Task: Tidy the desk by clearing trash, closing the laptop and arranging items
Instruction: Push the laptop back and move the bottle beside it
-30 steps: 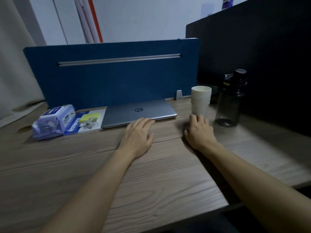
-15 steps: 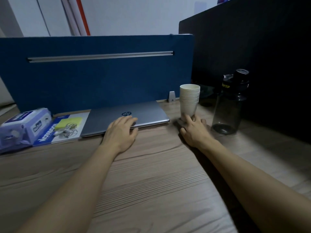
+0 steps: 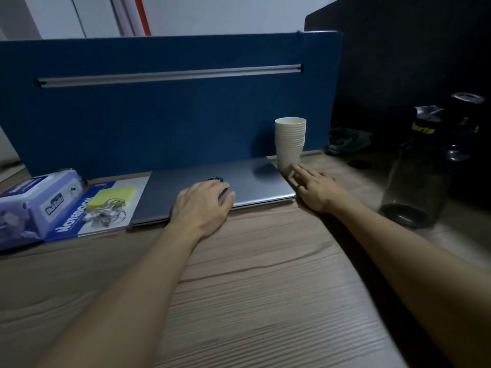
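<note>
Laptop (image 3: pixel 212 191) closed, flat against blue divider (image 3: pixel 170 115), logo on lid half covered. Left hand (image 3: pixel 203 205) lies flat on lid, fingers relaxed. Right hand (image 3: pixel 316 188) flat, fingertips touching cups (image 3: pixel 290 144) right of laptop. Left of laptop: "NOTEBOOK" (image 3: pixel 106 205), wipes (image 3: pixel 34 205).

A blue divider panel (image 3: pixel 170 123) stands along the back of your desk, with a grey metal rail (image 3: pixel 170 75) running across its face. A black partition (image 3: pixel 414 62) closes off your right side. Behind the divider you see a white wall (image 3: pixel 212 14), with white and orange strips (image 3: pixel 138 15) leaning or fixed against it.
</note>
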Motion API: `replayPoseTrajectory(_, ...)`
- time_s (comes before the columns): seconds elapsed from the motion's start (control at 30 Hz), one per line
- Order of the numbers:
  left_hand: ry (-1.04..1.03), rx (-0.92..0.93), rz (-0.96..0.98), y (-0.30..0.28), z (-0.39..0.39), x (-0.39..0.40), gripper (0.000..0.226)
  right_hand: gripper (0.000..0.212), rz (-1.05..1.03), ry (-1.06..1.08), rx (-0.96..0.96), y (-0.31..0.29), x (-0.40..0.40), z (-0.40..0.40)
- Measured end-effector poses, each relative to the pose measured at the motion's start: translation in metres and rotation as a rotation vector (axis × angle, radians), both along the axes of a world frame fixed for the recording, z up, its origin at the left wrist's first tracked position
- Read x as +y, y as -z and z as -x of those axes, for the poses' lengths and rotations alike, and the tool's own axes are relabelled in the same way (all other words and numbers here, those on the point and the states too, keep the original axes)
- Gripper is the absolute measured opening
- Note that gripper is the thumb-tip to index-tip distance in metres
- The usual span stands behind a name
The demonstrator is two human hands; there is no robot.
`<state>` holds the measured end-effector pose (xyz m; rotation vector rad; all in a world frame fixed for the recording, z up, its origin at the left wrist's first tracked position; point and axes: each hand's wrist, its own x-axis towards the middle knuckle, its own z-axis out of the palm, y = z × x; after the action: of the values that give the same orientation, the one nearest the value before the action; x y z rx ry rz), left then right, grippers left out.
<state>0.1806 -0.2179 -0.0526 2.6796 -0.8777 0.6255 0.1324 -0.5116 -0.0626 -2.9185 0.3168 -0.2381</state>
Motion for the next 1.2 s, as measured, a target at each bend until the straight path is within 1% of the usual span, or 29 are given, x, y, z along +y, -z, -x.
replayPoseTrajectory(0.17,-0.004,-0.018,-0.011,0.002,-0.003,-0.001,0.049,0.065,0.044,-0.046,0.008,0.002,-0.006,-0.033)
replayPoseTrajectory(0.33,-0.002,-0.019,-0.006,0.003,-0.004,-0.002,0.050,0.064,0.057,-0.071,0.018,0.003,-0.009,-0.053)
replayPoseTrajectory(0.47,-0.013,-0.022,0.002,0.004,-0.004,-0.003,0.049,0.059,0.078,-0.073,0.025,0.002,-0.009,-0.063)
replayPoseTrajectory(0.6,-0.020,-0.006,-0.002,0.004,-0.004,-0.003,0.049,0.062,0.064,-0.078,-0.004,0.001,-0.006,-0.057)
replayPoseTrajectory(0.77,-0.019,0.002,0.016,0.002,0.002,-0.002,0.042,0.055,0.073,-0.054,-0.034,0.004,0.001,-0.028)
replayPoseTrajectory(0.9,-0.025,-0.007,0.049,0.003,0.012,-0.001,0.035,0.056,0.051,-0.045,-0.046,0.005,0.008,0.007)
replayPoseTrajectory(1.0,-0.023,0.011,0.066,0.004,0.027,0.003,0.032,0.053,0.050,0.001,-0.049,0.003,0.015,0.037)
replayPoseTrajectory(1.1,-0.029,0.022,0.082,0.003,0.044,0.006,0.033,0.052,0.011,0.045,-0.056,0.001,0.020,0.070)
replayPoseTrajectory(1.2,-0.018,0.054,0.067,0.001,0.061,0.010,0.039,0.052,-0.067,0.105,-0.103,-0.002,0.021,0.109)
